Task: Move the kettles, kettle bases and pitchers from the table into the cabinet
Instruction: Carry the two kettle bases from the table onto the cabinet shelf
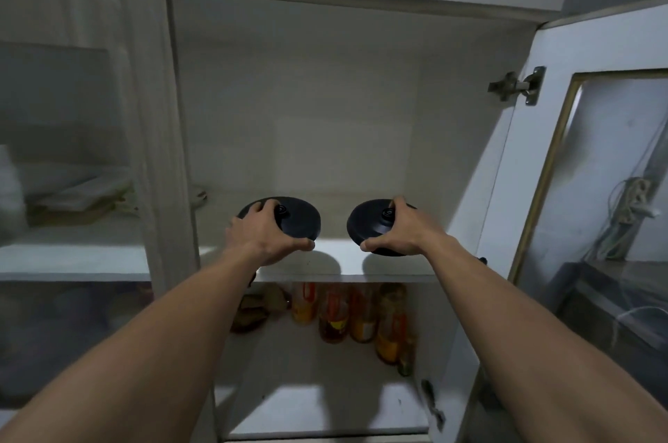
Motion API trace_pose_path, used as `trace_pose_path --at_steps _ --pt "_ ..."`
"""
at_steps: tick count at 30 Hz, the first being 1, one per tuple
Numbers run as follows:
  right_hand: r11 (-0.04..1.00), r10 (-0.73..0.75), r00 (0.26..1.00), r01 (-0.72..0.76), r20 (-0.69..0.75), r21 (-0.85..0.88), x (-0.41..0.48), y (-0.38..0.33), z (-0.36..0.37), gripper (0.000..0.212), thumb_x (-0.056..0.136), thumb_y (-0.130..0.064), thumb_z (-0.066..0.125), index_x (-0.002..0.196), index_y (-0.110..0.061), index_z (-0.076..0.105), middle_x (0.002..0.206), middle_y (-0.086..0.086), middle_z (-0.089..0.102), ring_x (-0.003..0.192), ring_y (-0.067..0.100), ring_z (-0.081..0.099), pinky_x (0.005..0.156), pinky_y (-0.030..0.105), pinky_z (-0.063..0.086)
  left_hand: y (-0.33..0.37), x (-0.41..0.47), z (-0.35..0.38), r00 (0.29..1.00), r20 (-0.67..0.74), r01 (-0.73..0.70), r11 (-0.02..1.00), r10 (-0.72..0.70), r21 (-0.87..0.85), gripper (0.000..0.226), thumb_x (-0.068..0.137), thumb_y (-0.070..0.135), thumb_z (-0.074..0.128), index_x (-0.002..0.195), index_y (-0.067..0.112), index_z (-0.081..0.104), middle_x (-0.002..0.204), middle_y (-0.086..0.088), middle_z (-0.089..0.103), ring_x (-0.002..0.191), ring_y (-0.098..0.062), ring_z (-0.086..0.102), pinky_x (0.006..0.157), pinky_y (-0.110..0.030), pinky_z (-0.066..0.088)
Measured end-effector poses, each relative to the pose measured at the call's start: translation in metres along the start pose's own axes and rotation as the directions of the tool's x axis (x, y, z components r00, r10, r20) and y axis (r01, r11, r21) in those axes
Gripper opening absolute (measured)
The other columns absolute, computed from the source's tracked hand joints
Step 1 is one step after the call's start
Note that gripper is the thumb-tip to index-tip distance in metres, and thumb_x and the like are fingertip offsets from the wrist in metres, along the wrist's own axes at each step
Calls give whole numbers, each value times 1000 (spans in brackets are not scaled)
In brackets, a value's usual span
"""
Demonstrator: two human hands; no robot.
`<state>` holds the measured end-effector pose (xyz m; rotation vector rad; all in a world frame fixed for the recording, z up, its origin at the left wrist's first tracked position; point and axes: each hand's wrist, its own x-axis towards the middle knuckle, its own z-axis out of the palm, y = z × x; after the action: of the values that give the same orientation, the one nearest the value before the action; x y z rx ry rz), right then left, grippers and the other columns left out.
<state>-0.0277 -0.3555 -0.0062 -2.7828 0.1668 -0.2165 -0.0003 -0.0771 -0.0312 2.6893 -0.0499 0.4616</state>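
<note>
Both forearms are bare to the frame edge, with no sleeves, left grip [265, 233] and right grip [401, 231] ungloved.

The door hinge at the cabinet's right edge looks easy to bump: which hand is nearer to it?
Right. The right hand is below and left of the hinge; the left hand is farther left.

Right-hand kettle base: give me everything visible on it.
The round black plastic-looking kettle base is a flat disc with a raised centre connector bearing a pale ring. The right hand grips it, fingers over the top by the connector, thumb under the near rim. It is tilted toward the camera at the front of the white cabinet shelf, casting a shadow there; whether it touches the shelf is unclear. No cord visible.
</note>
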Motion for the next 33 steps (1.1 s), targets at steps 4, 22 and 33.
trace_pose_path --at_steps 4,22,33 --pt "1000 17 1000 -17 6 -8 33 4 1 123 39 -85 72 139 -25 32 143 2 52 126 38 50 101 51 48 0 39 19 1000 21 -12 1000 12 -12 124 32 98 52 135 31 43 136 0 54 116 -30 55 97 -49 46" --pt "993 122 986 -122 112 -10 230 35 57 131 48 -77 78 153 -28 16 153 7 39 139 42 32 107 50 38 38 206 127 981 160 120 990 -106 -78 101 31 79 71 125 52 47 134 5 54 122 -36 46 99 -46 40" --pt "980 148 973 -168 180 104 340 76 127 144 50 -81 77 159 -21 5 163 10 26 147 45 19 118 55 25 44 290 224 945 263 190 981 -192 33 125 28 87 65 140 35 39 141 -6 49 126 -39 44 103 -50 37"
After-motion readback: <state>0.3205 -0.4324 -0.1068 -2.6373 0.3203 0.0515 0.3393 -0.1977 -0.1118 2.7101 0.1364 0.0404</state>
